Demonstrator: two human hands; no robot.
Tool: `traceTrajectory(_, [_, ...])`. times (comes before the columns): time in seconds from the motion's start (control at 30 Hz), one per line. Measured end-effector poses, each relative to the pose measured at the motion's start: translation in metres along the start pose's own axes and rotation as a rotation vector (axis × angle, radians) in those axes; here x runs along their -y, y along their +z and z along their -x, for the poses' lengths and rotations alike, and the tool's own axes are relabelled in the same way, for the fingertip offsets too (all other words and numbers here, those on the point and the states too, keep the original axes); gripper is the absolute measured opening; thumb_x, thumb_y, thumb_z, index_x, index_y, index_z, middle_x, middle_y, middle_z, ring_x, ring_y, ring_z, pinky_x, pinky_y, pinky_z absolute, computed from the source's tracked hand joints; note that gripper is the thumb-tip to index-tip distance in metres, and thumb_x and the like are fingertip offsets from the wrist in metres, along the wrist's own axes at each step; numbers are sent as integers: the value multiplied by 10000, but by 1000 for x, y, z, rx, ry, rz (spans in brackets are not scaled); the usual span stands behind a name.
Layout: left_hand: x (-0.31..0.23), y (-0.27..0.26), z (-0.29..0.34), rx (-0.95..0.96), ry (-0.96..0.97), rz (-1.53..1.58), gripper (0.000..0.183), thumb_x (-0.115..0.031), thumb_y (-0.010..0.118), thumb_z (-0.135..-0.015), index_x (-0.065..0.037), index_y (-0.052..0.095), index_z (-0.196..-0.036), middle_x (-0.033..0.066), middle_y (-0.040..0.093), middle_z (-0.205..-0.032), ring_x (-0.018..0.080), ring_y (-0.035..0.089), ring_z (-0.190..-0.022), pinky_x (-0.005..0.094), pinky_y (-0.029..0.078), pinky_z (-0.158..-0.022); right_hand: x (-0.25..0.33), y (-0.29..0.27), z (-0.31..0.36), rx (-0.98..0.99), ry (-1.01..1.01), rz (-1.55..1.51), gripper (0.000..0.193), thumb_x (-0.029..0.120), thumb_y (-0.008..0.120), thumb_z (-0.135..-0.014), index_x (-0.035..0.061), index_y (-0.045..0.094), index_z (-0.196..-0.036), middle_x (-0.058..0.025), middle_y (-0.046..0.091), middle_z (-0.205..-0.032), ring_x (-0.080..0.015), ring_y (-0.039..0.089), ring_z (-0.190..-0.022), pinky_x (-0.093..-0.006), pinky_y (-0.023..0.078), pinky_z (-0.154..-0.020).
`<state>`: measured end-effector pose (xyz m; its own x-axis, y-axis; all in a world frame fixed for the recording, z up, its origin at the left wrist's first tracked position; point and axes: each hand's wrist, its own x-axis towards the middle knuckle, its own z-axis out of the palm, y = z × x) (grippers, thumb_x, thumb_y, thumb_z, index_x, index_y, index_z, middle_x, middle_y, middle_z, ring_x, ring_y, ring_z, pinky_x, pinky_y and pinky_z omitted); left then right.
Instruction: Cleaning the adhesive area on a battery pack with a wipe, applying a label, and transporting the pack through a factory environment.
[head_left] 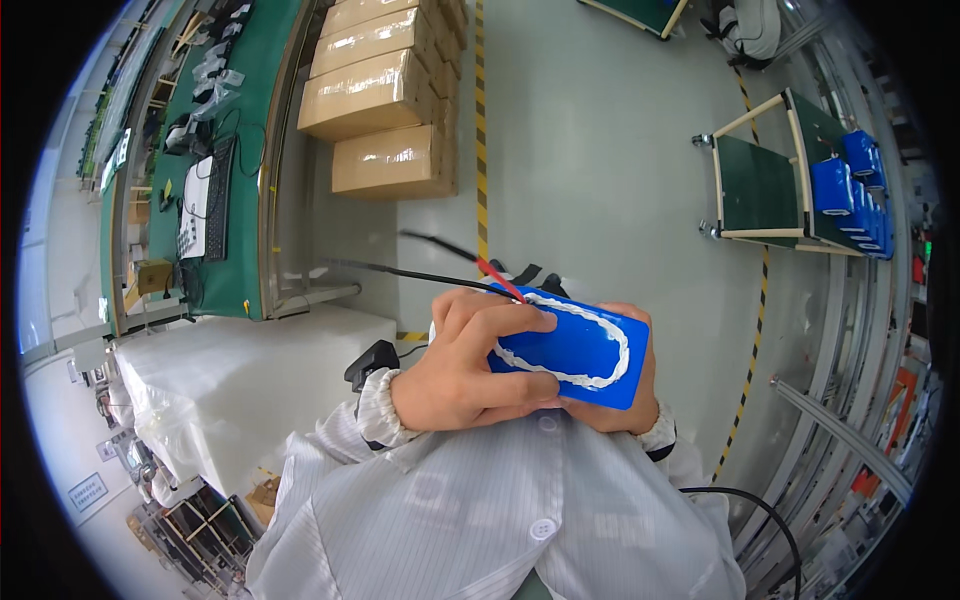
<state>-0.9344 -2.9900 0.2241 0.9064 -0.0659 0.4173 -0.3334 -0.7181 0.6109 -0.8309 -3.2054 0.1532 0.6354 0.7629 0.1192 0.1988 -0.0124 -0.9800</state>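
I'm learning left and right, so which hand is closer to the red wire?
Left: the left hand holds the blue block around its left end, beside the red wire. The right hand is farther off, at the block's right end.

Just below the frame's centre, your pack point(575, 345) sits between your left hand point(478, 360) and right hand point(646, 390). Upper left, a keyboard point(219, 195) lies on the workbench point(262, 60), left of stacked cartons point(372, 92); upper right, a cart point(762, 190) carries units point(832, 187).
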Motion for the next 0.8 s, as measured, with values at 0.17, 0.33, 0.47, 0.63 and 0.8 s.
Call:
traceTrajectory(0.17, [7, -6, -1, 49, -10, 6, 208, -346, 835, -777, -307, 708, -936, 58, 574, -1280, 284, 511, -1159, 429, 348, -972, -9, 8, 2, -28, 73, -141, 1020, 262, 983, -622, 33, 353, -1391, -147, 498, -1298, -264, 603, -1188, -384, 531, -988])
traceTrajectory(0.33, [11, -13, -4, 69, 22, 9, 200, -328, 826, -786, -301, 712, -948, 41, 577, -1270, 267, 521, -1144, 426, 353, -960, 1, 14, -8, -29, 61, -128, 1019, 259, 979, -617, 35, 356, -1391, -153, 512, -1295, -263, 604, -1189, -385, 529, -993])
traceTrajectory(0.47, [11, -20, -8, 146, 36, -39, 272, -376, 869, -729, -331, 713, -947, 52, 586, -1274, 285, 530, -1105, 445, 334, -939, 0, 14, -12, 0, 65, -124, 1000, 237, 973, -612, 45, 369, -1386, -148, 523, -1284, -262, 610, -1182, -388, 528, -997])
traceTrajectory(0.63, [15, -28, -11, 191, 144, -19, 290, -329, 846, -727, -344, 734, -994, 5, 621, -1232, 239, 552, -1077, 429, 340, -943, 0, 20, -13, -19, 52, -159, 993, 238, 971, -605, 53, 377, -1379, -153, 543, -1279, -272, 614, -1180, -392, 523, -1000])
traceTrajectory(0.8, [15, -34, -13, 250, 167, -47, 278, -320, 851, -700, -340, 738, -953, -4, 645, -1194, 217, 575, -1043, 419, 341, -939, 2, 23, -10, -40, 84, -151, 1017, 262, 982, -586, 63, 380, -1380, -161, 563, -1280, -280, 616, -1175, -398, 517, -1003])
